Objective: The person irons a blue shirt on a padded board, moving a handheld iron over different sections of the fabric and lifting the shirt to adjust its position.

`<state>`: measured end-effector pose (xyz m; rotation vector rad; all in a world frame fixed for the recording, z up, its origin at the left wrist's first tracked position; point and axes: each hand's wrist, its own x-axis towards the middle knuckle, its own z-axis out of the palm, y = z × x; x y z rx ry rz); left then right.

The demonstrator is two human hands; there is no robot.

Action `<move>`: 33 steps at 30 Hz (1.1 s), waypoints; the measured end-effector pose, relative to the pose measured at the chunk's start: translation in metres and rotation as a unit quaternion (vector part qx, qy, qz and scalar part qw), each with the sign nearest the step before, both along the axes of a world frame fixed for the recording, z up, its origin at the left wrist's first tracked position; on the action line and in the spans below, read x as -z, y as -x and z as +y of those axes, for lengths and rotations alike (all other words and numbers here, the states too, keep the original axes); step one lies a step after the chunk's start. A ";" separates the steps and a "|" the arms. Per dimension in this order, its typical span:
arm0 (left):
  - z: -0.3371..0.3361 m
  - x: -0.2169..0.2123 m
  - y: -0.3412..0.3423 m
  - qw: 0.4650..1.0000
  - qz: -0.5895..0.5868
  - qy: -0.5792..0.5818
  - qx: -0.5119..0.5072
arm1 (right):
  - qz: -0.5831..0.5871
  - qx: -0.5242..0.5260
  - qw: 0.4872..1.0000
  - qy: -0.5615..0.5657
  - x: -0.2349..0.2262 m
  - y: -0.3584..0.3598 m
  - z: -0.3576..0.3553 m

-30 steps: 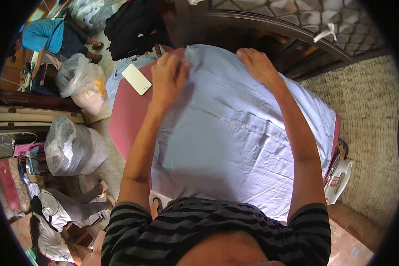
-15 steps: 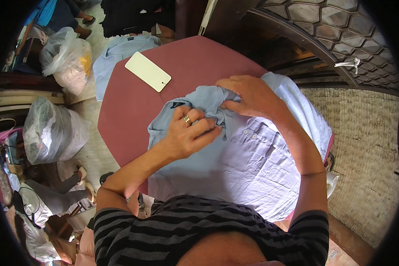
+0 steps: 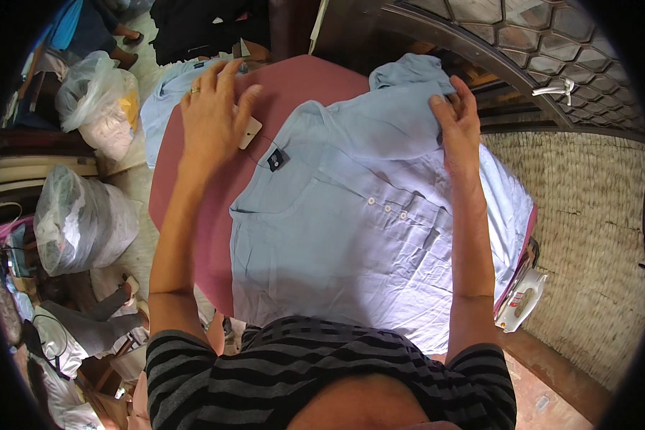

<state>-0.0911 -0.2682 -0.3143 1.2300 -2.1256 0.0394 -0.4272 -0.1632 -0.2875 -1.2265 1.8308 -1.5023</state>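
Observation:
A light blue shirt [image 3: 301,236] with a buttoned placket and a dark neck label lies spread over a dark red padded board [image 3: 186,236]. At its far right, my right hand [image 3: 461,129] grips the sleeve edge between thumb and fingers, the sleeve stretched out flat. My left hand [image 3: 215,118], wearing a ring, is open with its fingers apart, beyond the neckline. Beneath it a cream tag [image 3: 251,135] on a thin string shows only in part. Whether the left hand touches the tag, I cannot tell.
Another light blue garment [image 3: 158,118] lies at the far left edge, near black cloth [image 3: 201,32]. A white iron [image 3: 524,301] stands at the board's right. Stuffed plastic bags [image 3: 86,222] line the left floor. A metal grille [image 3: 545,36] borders the right. Other people are at left.
My hands have moved apart from the bunched collar: the left went far left over the tag, the right drew the sleeve out rightward. The neckline and shoulder now lie spread out.

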 end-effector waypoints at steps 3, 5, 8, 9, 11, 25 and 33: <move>-0.019 0.019 -0.019 0.986 -0.117 -0.118 -0.026 | 0.288 -0.089 0.952 -0.050 -0.006 0.005 -0.003; -0.018 0.024 -0.019 0.985 -0.123 -0.116 -0.038 | 0.332 -0.103 0.929 -0.127 -0.008 0.004 -0.013; -0.013 0.024 -0.021 0.987 -0.102 -0.118 -0.039 | 0.289 -0.141 0.919 -0.226 -0.014 0.000 -0.037; -0.010 0.023 -0.019 0.988 -0.095 -0.120 -0.034 | 0.285 -0.168 0.916 -0.225 -0.007 0.015 -0.047; -0.007 0.021 -0.019 0.989 -0.085 -0.120 -0.028 | 0.273 -0.233 0.907 -0.221 0.005 0.028 -0.066; -0.006 0.030 -0.022 0.989 -0.106 -0.087 -0.052 | 0.528 -0.295 0.784 -0.139 -0.025 -0.050 -0.065; -0.014 0.033 -0.018 0.993 -0.085 -0.076 -0.039 | 0.408 -0.187 0.889 0.092 -0.010 -0.083 -0.083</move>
